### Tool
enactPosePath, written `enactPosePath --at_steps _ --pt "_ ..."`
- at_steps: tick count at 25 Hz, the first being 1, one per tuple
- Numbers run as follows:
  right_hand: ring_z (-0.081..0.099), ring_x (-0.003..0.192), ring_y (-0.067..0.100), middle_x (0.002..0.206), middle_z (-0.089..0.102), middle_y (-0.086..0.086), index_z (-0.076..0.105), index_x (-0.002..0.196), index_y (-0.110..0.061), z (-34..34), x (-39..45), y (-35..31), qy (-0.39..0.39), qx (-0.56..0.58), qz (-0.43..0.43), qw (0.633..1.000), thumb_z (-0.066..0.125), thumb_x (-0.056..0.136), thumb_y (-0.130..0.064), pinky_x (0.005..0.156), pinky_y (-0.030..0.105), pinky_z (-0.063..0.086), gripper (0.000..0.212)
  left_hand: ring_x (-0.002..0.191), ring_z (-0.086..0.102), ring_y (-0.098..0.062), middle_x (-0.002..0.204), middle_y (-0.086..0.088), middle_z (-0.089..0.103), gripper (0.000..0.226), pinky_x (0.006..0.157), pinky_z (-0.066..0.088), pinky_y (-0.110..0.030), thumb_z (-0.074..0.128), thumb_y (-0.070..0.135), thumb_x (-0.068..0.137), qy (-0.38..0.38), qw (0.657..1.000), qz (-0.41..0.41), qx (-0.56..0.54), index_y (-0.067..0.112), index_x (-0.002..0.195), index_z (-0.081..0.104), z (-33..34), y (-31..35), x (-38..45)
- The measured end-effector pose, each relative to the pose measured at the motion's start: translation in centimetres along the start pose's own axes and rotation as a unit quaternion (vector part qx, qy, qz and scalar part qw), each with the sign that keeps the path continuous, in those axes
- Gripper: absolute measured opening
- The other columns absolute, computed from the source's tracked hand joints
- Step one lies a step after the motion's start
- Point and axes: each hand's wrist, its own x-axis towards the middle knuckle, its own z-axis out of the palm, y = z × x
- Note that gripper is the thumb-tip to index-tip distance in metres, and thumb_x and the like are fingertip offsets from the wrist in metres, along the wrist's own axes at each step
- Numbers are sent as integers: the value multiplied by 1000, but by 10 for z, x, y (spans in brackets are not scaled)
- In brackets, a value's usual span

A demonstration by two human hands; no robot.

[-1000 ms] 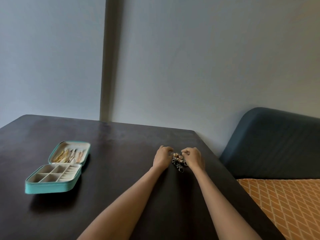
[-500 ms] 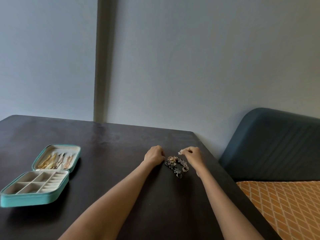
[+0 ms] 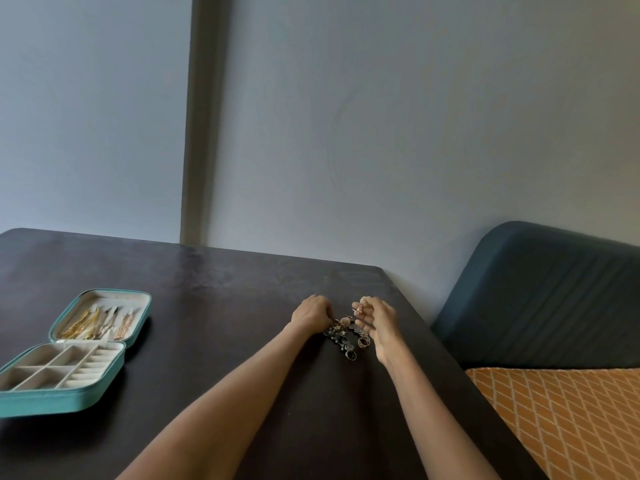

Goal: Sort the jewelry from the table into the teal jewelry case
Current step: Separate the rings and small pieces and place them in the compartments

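A person's two bare forearms are reaching forward across a dark surface [image 3: 214, 306] toward its far right corner. A small heap of jewelry [image 3: 346, 336], a tangle of dark, silver and rose-gold pieces, is lying there between the hands. The left hand [image 3: 311, 311] is resting knuckles-up at the left edge of the heap, its fingers curled down onto the nearest pieces; whether it is gripping one of them cannot be told. The right hand [image 3: 379, 323] is lifted just above the right side of the heap, thumb and forefinger pinching a small rose-gold piece [image 3: 362, 303] while the other fingers are spreading loosely.

Well apart from the heap, near the left edge of the surface, the teal jewelry case [image 3: 69, 403] is lying open. Its cream-lined tray is showing square compartments and a row of ring rolls, and its lid [image 3: 138, 306] is leaning back with gold and rose-gold chains [image 3: 97, 322] hanging inside.

Beyond the surface a pale wall [image 3: 381, 133] is rising. To the right, a dark blue cushioned seat back [image 3: 540, 299] is standing above an orange diamond-patterned cover [image 3: 571, 420].
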Motion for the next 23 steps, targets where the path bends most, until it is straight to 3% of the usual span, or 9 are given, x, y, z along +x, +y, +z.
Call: enactPosePath --at_steps 6,10,13,16,19,23 --pt "55 64 15 74 59 6 52 76 -11 9 0 6 12 46 21 999 50 94 -12 62 25 48 18 96 62 -26 101 -7 69 14 78 49 -34 53 9 83 62 994 4 -87 13 94 61 -12 2 -5" --pt "54 65 16 75 54 8 48 77 -10 20 1 10 23 33 53 998 47 96 -11 61 26 49 19 103 60 -29 107 -12 67 18 86 48 -36 51 8 85 74 990 -12 -117 11 101 59 -15 -1 -6" --pt "54 65 16 76 53 7 49 81 -10 25 2 13 19 8 51 998 47 96 -10 60 25 50 15 117 52 -28 125 -13 56 37 96 42 -35 54 9 88 24 998 -4 -58 11 125 52 -11 -4 -6" --pt "52 64 13 74 54 4 50 80 -12 24 4 12 21 -15 38 999 48 97 -11 59 23 48 17 121 50 -26 133 -12 45 48 101 41 -36 58 16 87 -16 1000 11 -15 15 134 46 -7 0 1" --pt "48 60 9 72 54 1 50 79 -16 18 8 9 35 -43 21 998 49 96 -13 52 19 44 18 123 48 -25 130 -12 47 39 103 41 -37 59 28 89 -48 998 25 21 12 125 56 -1 2 8" --pt "46 58 6 72 55 -1 54 86 -14 11 12 12 37 -65 12 997 52 95 -14 46 15 42 10 117 51 -24 121 -10 56 25 97 44 -35 63 27 87 -3 1000 22 -14 13 107 66 8 1 8"
